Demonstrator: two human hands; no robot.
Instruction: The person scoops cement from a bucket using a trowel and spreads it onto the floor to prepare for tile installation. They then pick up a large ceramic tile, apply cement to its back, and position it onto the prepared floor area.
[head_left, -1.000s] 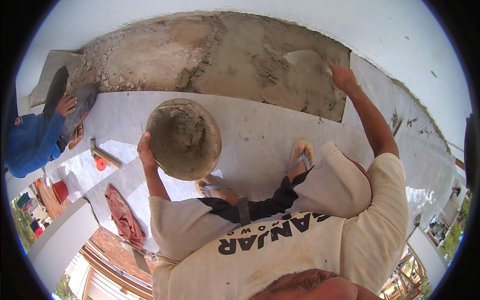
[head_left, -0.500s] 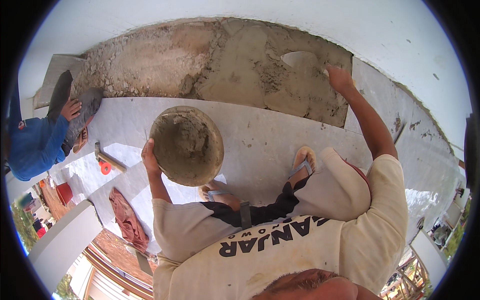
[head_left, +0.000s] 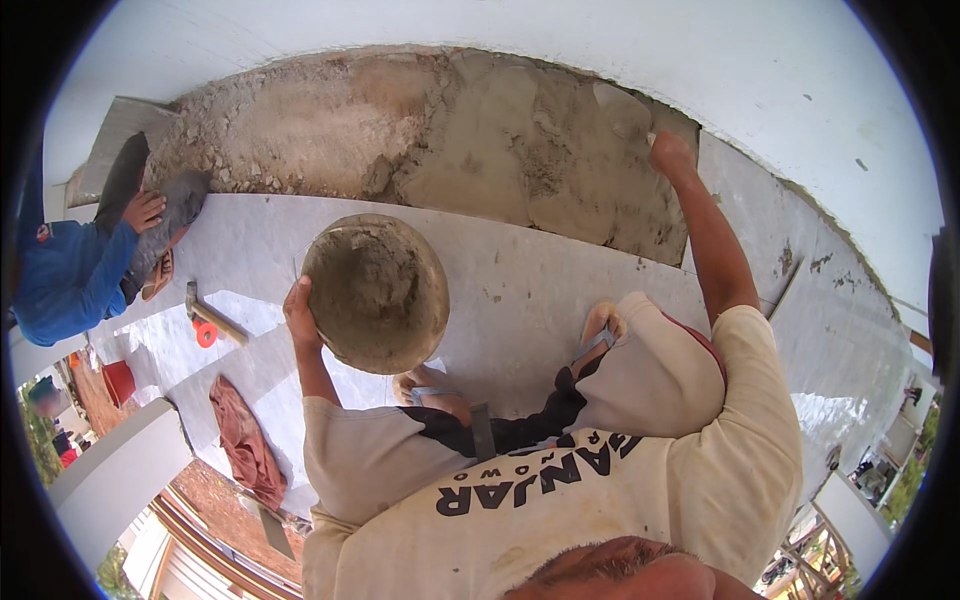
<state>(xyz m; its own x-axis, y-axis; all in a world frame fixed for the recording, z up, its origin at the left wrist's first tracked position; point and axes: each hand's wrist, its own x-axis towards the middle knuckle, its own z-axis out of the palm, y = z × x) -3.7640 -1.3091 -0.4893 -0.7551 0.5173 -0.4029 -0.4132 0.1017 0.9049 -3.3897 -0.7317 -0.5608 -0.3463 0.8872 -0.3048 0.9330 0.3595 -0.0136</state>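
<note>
Grey tile flooring [head_left: 530, 260] is running across the middle, its edge bordering the work at 12 to 2 o'clock; mortar dragged over that edge would probably be needing a wipe. The white wall [head_left: 820, 120] is closing off the far side from about 11 round to 2 o'clock. Between them, wet mortar [head_left: 470, 160] is lying at 12 to 1 o'clock, mostly smooth but showing a rougher patch near its middle, which is likely deserving the most care. Dry rubble [head_left: 320, 120] is filling the strip at 11 o'clock, meeting the mortar along a ragged line. The bowl [head_left: 437, 312] is sitting at 9 o'clock, holding more mortar; having it this near is probably favouring short, controlled reaches. The trowel [head_left: 622, 112] is lying on the mortar at 1 o'clock near the wall, its blade looking almost flat; a slight tilt and even pressure are likely serving better than a digging point. The right hand [head_left: 672, 157], at 2 o'clock, is gripping the trowel's handle with closed fingers. The left hand [head_left: 298, 308] is gripping the bowl's 9 o'clock edge, fingers closing on it.
</note>
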